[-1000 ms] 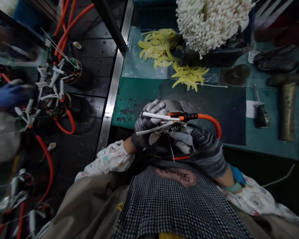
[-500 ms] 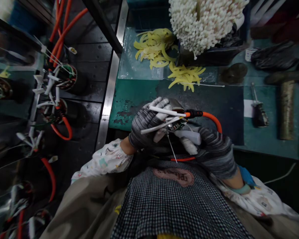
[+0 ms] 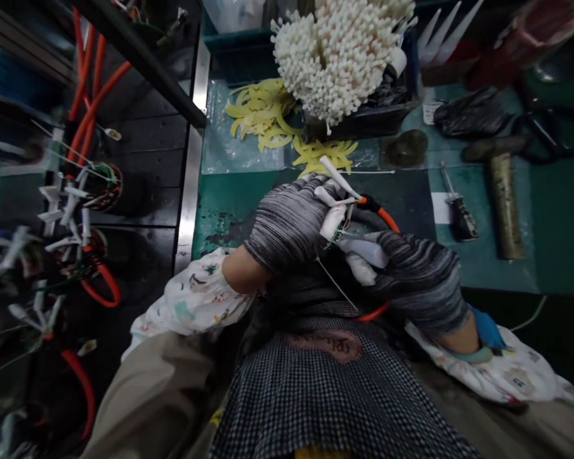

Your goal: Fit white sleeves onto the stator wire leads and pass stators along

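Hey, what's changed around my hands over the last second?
Your left hand shifted farther over the wired part, showing more of its back. The white sleeves, which pointed left, now angle away from your body. Your right hand stays at the part's right; the hammer lies as before.

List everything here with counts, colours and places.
Wired part: one, white and orange, centre
Strips: two piles, yellow, upper centre
Bundle: one, white-tipped, top centre
Screwdriver: one, black and silver, right
Hammer: one, tan, right of screwdriver
Scissors: one, black, far right
Bag: one, black, above hammer
Bench: one, green, beyond part
Wired assemblies: several, white and orange, left
Apron: one, dark checked, lower centre
Left grip: one, grey-gloved, at part
Right grip: one, grey-gloved, at part
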